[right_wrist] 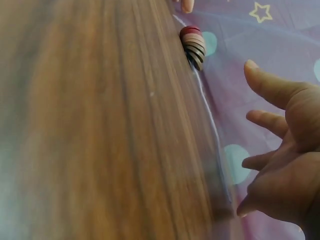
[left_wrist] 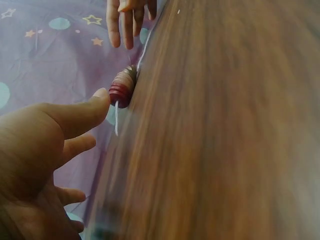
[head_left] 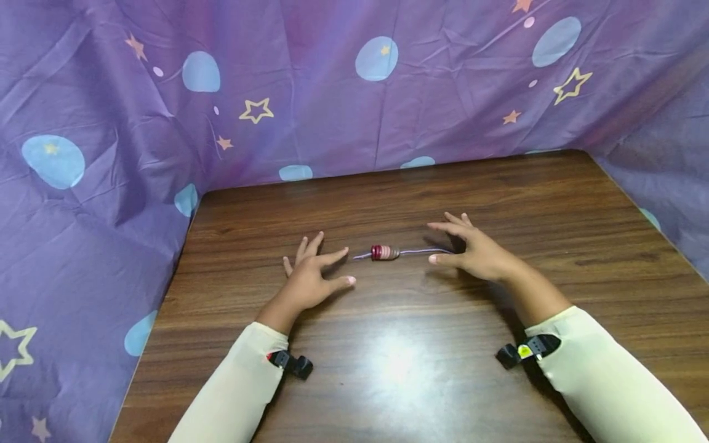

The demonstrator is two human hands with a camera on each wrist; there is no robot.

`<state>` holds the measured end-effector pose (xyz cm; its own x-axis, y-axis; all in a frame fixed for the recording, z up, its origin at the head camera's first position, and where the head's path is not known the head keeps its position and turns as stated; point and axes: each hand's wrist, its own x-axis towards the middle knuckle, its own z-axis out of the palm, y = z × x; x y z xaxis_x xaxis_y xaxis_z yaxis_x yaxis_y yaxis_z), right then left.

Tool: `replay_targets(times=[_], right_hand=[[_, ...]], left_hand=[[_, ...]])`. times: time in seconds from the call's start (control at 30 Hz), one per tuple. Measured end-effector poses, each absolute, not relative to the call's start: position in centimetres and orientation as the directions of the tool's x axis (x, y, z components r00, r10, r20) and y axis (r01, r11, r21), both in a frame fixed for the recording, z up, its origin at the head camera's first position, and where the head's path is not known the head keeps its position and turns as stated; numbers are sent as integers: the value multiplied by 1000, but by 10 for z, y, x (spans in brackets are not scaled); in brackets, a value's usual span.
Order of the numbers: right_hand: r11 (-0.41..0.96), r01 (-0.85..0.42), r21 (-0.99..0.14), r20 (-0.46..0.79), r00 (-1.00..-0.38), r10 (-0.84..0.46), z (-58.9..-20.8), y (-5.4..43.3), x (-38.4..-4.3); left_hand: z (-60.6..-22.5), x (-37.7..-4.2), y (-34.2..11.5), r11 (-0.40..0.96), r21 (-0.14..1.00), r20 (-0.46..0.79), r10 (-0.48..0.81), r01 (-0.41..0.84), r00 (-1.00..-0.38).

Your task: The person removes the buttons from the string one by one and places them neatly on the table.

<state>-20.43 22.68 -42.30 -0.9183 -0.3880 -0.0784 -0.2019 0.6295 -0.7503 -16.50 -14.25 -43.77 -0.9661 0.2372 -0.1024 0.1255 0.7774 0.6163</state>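
A row of flat round discs (head_left: 384,252) lies on its side on the table, dark red at the left, pink in the middle and brownish at the right. Through it runs a pale string (head_left: 423,251), with a short end to the left and a longer one to the right. My left hand (head_left: 310,274) hovers beside the short end, fingers spread and holding nothing. Over the longer end is my right hand (head_left: 479,251), also spread and not gripping anything; it hides the string's far tip. The right wrist view shows the discs (right_wrist: 193,45) slightly fanned.
The wooden table (head_left: 399,197) backs onto a purple curtain (head_left: 321,80) printed with stars and blue ovals, which also hangs along the left and right sides. Each wrist wears a strap with a small black camera (head_left: 302,367). Light glares off the tabletop near the front.
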Motion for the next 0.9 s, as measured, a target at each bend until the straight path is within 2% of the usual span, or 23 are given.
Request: replay_targets(times=[0.23, 0.63, 0.9], right_hand=[[611, -178, -772, -90, -920, -382, -429, 217, -212], [620, -146, -771, -105, -931, -349, -438, 194, -222], [688, -94, -719, -148, -947, -285, -442, 181, -226]], left_hand=[[-443, -175, -132, 773, 629, -121, 197, 78, -973], [-448, -189, -119, 763, 644, -97, 167, 66, -981], [-448, -192, -110, 743, 668, -77, 119, 38, -990]])
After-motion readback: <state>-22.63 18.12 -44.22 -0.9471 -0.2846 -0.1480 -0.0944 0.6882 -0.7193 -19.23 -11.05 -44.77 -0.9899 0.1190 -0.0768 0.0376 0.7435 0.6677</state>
